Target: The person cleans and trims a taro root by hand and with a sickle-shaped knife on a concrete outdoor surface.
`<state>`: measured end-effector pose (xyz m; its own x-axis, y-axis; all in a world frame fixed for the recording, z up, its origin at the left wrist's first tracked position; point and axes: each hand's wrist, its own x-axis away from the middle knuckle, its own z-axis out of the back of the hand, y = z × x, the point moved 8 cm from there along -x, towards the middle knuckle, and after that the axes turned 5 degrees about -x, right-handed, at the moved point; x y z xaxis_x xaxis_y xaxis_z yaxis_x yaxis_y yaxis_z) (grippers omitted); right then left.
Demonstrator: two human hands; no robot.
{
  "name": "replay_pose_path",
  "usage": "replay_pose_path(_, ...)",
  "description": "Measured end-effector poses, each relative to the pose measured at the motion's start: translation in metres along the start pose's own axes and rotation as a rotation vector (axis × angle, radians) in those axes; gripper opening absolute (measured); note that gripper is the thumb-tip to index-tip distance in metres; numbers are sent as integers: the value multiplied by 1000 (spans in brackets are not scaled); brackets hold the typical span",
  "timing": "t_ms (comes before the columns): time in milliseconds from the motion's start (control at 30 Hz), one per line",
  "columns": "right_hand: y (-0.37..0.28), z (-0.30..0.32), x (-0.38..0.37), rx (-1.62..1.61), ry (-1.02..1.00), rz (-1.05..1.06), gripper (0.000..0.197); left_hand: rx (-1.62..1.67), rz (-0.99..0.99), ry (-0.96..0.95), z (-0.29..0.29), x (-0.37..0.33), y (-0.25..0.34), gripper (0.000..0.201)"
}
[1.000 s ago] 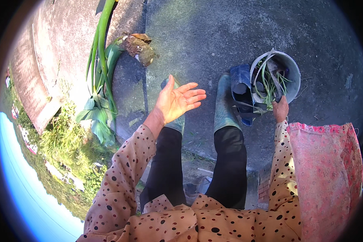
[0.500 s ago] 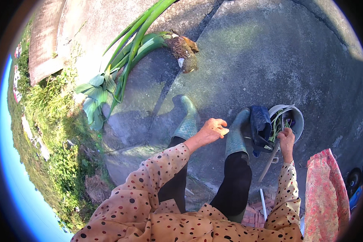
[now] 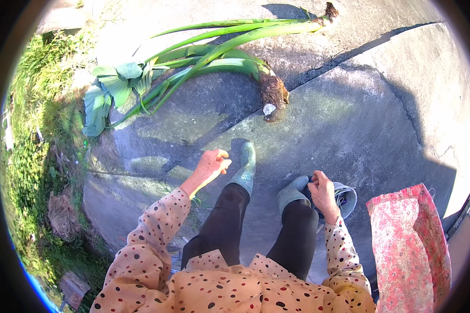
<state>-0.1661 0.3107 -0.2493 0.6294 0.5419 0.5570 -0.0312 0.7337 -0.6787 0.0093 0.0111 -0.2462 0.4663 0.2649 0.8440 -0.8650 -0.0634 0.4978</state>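
My left hand (image 3: 210, 166) hangs in the air left of my rubber boot (image 3: 247, 161), its fingers loosely bent and apart, with nothing seen in them. My right hand (image 3: 325, 193) is over the near side of a grey bucket (image 3: 352, 196), beside my other boot (image 3: 293, 191). Its fingers are half curled and look empty. The hand and sleeve hide part of the bucket; a little green and purple stuff shows inside. Ahead on the concrete lie long green plant stalks (image 3: 214, 52) with big drooping leaves (image 3: 117, 86) and a thick brown root (image 3: 273, 94).
A pink floral cloth (image 3: 404, 235) hangs at my right. Cracked concrete ground (image 3: 350, 120) spreads ahead, sunlit in places. Along the left edge grow grass and bushes (image 3: 31, 156), with a brown clump (image 3: 65, 211) among them.
My right hand has let go of the wooden handle it held at the bucket and lifted. My left hand has swung left. The view has shifted, showing more of the stalks.
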Motion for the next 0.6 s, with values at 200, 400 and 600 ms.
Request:
replay_pose_path(200,-50,18,-106,112,-76,106,28,254,107,200,77,-4,-21,23)
replay_pose_path(400,-45,-14,-206,221,-259,118,28,265,241,255,60,-28,-3,27)
replay_pose_path(600,-7,-35,-245,205,-296,148,26,174,291,171,15,-93,29,30)
